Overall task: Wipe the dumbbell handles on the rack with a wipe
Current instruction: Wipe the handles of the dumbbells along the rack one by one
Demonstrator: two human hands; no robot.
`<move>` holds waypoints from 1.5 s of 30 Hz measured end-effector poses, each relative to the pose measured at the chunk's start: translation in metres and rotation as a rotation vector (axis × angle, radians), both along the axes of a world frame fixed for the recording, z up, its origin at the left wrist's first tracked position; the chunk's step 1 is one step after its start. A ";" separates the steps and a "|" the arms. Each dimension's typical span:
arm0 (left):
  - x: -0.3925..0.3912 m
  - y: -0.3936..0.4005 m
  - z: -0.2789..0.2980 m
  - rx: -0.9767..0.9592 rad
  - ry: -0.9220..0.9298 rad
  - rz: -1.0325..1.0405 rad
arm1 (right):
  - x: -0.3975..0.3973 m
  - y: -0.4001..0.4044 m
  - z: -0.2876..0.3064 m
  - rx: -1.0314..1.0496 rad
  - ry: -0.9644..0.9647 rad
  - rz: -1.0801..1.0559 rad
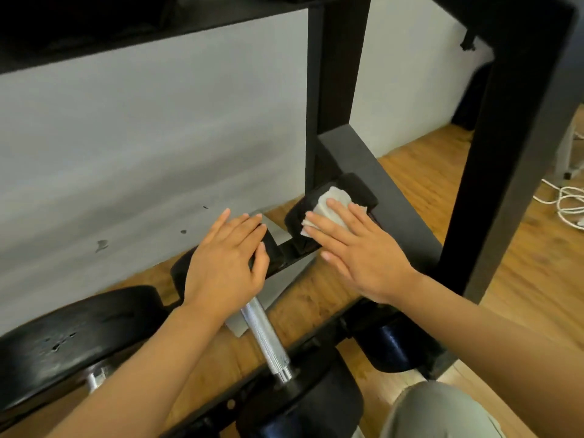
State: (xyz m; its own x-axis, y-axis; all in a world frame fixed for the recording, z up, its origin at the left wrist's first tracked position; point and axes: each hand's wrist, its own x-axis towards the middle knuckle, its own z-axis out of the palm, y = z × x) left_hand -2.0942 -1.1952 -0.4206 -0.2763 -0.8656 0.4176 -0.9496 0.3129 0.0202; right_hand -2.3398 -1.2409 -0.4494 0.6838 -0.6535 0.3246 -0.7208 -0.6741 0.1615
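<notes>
A white wipe (328, 207) lies on the far black head of the rightmost dumbbell (357, 188), low on the black rack. My right hand (357, 248) presses flat on the wipe with straight fingers, hiding that dumbbell's handle. My left hand (227, 257) rests with straight fingers on the far head of the middle dumbbell, whose knurled silver handle (265, 339) runs toward me to a near black head (303, 403). A third dumbbell (72, 336) sits at the left, its handle mostly hidden by my left forearm.
The rack's black upright post (512, 172) stands close to the right of my right arm, and a shelf edge (151, 30) runs overhead. A grey wall panel (151, 147) is behind. White cables (568, 203) lie on the wooden floor at far right. My knee (436, 412) is at the bottom.
</notes>
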 end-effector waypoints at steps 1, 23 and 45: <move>0.000 0.000 0.000 -0.002 -0.001 0.001 | -0.006 0.003 0.000 0.000 0.023 0.013; 0.005 0.000 -0.003 -0.059 0.170 -0.031 | 0.058 -0.033 0.022 0.006 0.267 -0.095; 0.000 0.000 -0.006 -0.105 0.196 0.001 | -0.012 -0.039 0.014 0.558 -0.697 -0.275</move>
State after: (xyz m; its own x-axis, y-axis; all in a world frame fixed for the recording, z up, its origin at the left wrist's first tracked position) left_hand -2.0939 -1.1952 -0.4269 -0.1804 -0.8147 0.5511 -0.9310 0.3223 0.1716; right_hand -2.3515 -1.2796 -0.4359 0.2504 -0.9485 0.1942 -0.6789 -0.3150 -0.6632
